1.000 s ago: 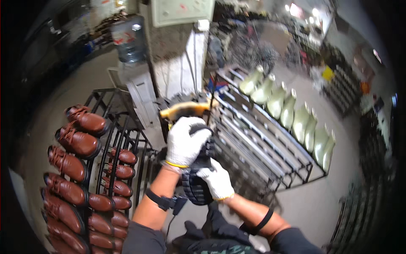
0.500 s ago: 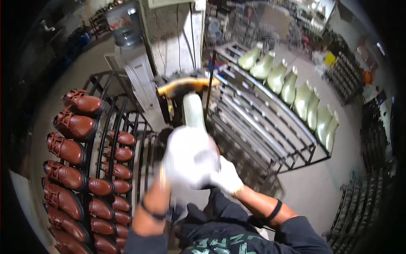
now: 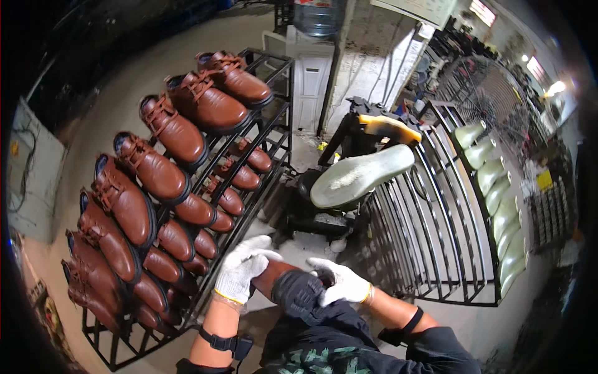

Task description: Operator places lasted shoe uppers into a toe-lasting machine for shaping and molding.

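Note:
A brown leather shoe (image 3: 268,278) with a thick black sole (image 3: 300,295) hangs low in front of my body, its sole turned up toward me. My right hand (image 3: 342,282), in a white knit glove, grips the black-soled end. Its fingertips are partly hidden behind the shoe. My left hand (image 3: 241,269), gloved alike, is beside the brown end with thumb and fingers stretched out and apart; any contact is hard to make out. Beyond the hands, a pale green shoe last (image 3: 363,176) sits sole side up on a black stand (image 3: 317,223) with a yellow-orange bar (image 3: 390,129).
On my left, a black metal rack (image 3: 289,115) bears several rows of brown lace-up shoes (image 3: 171,129). Another rack (image 3: 458,215) on the right carries pale green lasts (image 3: 503,219) along its far edge. A water dispenser (image 3: 311,75) stands by a pillar (image 3: 370,56).
My view has swung left. Both hands have come down, toward me and away from the last, with the shoe. My left hand has come apart from my right, and the last's sole now shows whole.

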The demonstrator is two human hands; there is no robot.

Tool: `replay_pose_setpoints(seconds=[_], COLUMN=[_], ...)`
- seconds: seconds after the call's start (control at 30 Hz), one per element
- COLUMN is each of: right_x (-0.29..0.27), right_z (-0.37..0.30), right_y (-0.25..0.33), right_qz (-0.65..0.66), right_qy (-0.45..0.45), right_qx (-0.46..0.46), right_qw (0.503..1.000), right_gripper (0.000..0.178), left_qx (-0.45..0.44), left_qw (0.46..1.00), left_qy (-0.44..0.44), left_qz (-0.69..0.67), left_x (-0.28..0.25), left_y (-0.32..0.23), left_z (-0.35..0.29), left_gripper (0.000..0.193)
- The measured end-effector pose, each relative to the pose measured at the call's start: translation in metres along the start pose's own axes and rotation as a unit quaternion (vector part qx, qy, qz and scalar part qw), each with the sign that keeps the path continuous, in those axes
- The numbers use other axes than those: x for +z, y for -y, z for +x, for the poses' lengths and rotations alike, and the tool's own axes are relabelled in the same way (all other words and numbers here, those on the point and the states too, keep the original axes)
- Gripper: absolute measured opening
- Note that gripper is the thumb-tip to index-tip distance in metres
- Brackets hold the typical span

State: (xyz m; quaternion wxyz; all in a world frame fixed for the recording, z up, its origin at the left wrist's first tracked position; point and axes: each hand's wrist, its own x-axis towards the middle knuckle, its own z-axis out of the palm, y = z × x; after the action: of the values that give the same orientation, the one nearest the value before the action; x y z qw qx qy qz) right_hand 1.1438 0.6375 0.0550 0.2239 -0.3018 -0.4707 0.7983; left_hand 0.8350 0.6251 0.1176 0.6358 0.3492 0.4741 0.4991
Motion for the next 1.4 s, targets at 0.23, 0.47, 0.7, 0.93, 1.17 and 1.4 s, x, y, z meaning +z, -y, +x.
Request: replay_pose_setpoints(seconds=[0.23, 0.47, 0.7, 0.93, 1.17, 1.4], right_x=[0.053, -0.03, -0.059, -0.101, -0.135, -0.133], right_z=[0.011, 0.067, 0.111, 0.094, 0.009, -0.003], right_y=[-0.006, 0.023, 0.024, -0.027, -0.115, -0.034], right_qz=[-0.331, -0.187, 0.237, 0.029, 0.039, -0.149], right_qy=[-0.146, -0.097, -0.041, -0.235, -0.294, -0.244], right_qx=[-0.235, -0.135, -0.006, 0.059, 0.204, -0.018], right_qw=[0.902, 0.968, 0.971, 0.97, 0.933, 0.958], right_gripper=[0.117, 0.119, 0.061, 0.058, 0.031, 0.029], left_qx=[0.084, 0.18, 0.026, 0.128, 0.188, 0.237], left_qw=[0.963, 0.937, 0.939, 0.82, 0.651, 0.662], left_qy=[-0.254, -0.203, -0.174, -0.397, -0.519, -0.556], left_qz=[0.021, 0.218, 0.296, 0.393, 0.52, 0.442], left_x=[0.056, 0.067, 0.065, -0.002, -0.093, -0.075], left_y=[0.034, 0.003, 0.025, 0.016, -0.042, 0.003], left_z=[-0.019, 0.008, 0.01, 0.149, 0.289, 0.291], left_gripper=[0.04, 0.05, 0.062, 0.031, 0.027, 0.038])
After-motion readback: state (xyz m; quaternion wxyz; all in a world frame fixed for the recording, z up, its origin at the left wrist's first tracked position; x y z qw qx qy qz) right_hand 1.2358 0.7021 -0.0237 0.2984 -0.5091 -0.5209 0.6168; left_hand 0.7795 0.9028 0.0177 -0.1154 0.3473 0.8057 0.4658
